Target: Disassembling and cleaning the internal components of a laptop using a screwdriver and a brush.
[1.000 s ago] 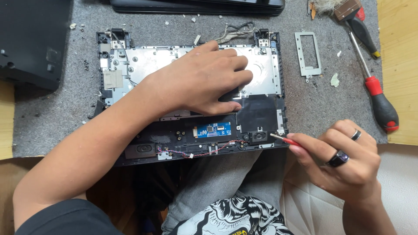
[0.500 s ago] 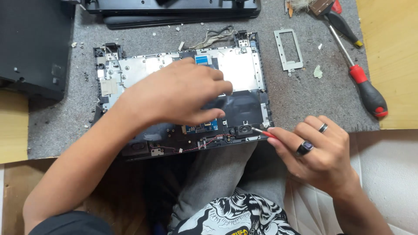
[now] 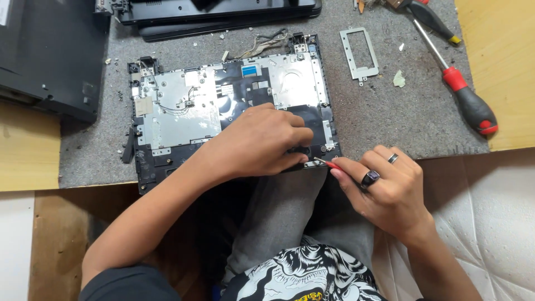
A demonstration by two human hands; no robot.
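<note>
Since the earlier frame, the left hand (image 3: pixel 262 142) had slid toward the near-right corner of the opened laptop base (image 3: pixel 184 111) — fingers curled, pressing. Right hand (image 3: pixel 384 189) pinched a small red-handled tool (image 3: pixel 329 164) there — grey felt mat (image 3: pixel 390 111), wooden tabletop (image 3: pixel 499 61).

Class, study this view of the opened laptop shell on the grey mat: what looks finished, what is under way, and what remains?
Done: the laptop shell lies stripped open, and a metal bracket sits apart on the grey mat. In hand: the left hand presses the shell's near right corner while the right hand works a small red-handled tool there. Left: thin wires and a shield plate remain in the shell.
</note>
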